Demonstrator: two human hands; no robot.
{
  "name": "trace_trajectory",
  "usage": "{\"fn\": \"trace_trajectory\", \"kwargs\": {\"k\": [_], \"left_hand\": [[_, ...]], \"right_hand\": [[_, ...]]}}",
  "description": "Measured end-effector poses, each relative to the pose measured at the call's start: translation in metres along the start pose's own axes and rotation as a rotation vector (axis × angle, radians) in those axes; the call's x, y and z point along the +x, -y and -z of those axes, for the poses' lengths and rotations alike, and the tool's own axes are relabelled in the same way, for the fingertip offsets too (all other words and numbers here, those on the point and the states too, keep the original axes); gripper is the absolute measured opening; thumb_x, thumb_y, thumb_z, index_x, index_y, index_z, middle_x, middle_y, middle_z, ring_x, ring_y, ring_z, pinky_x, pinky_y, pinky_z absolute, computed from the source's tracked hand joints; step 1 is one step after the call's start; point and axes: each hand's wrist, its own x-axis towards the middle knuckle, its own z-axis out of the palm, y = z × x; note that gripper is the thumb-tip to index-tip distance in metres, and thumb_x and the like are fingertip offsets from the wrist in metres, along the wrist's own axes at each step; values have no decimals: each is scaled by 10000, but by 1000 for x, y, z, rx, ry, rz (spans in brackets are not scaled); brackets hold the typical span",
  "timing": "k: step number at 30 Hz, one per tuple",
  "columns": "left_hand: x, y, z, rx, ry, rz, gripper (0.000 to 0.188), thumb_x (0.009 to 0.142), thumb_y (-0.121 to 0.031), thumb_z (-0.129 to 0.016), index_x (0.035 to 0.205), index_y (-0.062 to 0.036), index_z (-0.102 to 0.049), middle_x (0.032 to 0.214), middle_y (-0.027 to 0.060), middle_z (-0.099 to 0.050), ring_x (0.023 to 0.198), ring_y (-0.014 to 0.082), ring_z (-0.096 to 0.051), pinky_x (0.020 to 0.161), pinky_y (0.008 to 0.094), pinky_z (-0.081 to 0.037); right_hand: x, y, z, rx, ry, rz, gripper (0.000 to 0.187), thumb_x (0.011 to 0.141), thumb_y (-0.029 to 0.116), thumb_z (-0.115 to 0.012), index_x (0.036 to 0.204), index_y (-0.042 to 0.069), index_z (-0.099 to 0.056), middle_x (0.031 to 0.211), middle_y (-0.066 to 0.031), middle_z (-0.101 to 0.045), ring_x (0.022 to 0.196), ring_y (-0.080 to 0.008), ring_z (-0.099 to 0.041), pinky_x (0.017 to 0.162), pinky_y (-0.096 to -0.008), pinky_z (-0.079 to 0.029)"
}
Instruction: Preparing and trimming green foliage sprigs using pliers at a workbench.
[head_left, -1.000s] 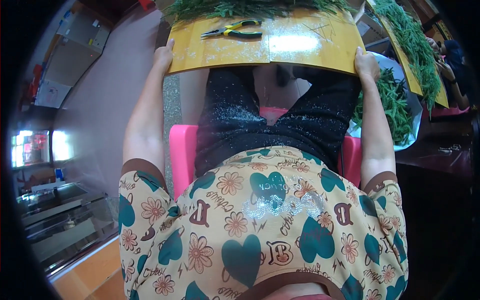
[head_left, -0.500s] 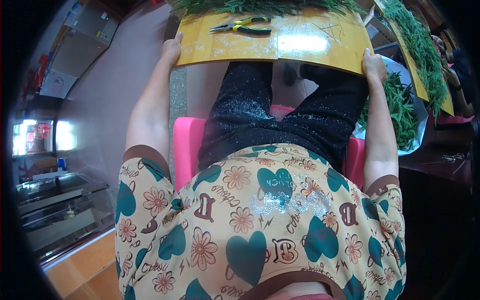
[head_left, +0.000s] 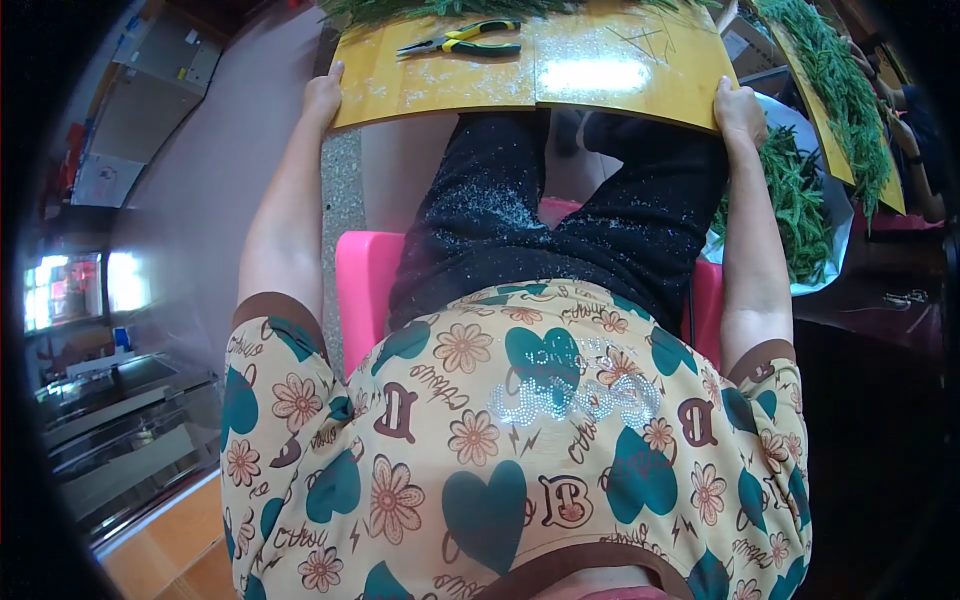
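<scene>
With my arms stretched forward, I grip the two sides of a yellow wooden tabletop. My left hand is closed on its left edge, fingers partly hidden. My right hand holds the right edge near the front corner. Between them on the board lie long-nose pliers with yellow and black handles, jaws to the left. Thin dark wire-like pieces lie to their right, and pale specks are scattered around. Artificial green pine branches run along the far part of the board.
A white bag full of green branches stands by my right arm. Beyond it is another board with a green garland and a co-worker's hand. I sit on a pink chair. Cardboard boxes stand far left.
The tabletop, pliers and both hands appear slightly further left and higher in view; the surroundings shift left too. My hold on the board's edges stays the same.
</scene>
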Motion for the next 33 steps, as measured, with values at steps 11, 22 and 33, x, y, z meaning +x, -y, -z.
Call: {"fn": "trace_trajectory", "kwargs": {"k": [11,22,33], "left_hand": [[1,-1,1,40,1,15,692,866,-565,-348,968,65,-614,1080,299,-539,1070,412,-497,918,425,-370],[-3,-3,3,55,-7,9,682,866,-565,-344,973,49,-620,1088,284,-543,1076,405,-497,923,425,-367],[-2,-3,-2,42,-3,26,679,871,-568,-329,1008,34,-613,1107,257,-549,1087,390,-498,926,427,-370]], "right_hand": [[0,-2,-8,11,-11,25,562,840,517,-384,1096,61,-590,1105,-209,-580,1036,-370,-552,870,-455,-419],[2,-6,-13,-1,0,25,561,838,523,-385,1091,67,-592,1087,-208,-587,1024,-372,-556,862,-456,-424],[7,-10,-15,-5,-2,40,553,833,509,-401,1090,56,-586,1082,-196,-595,1013,-361,-569,844,-448,-442]]}}
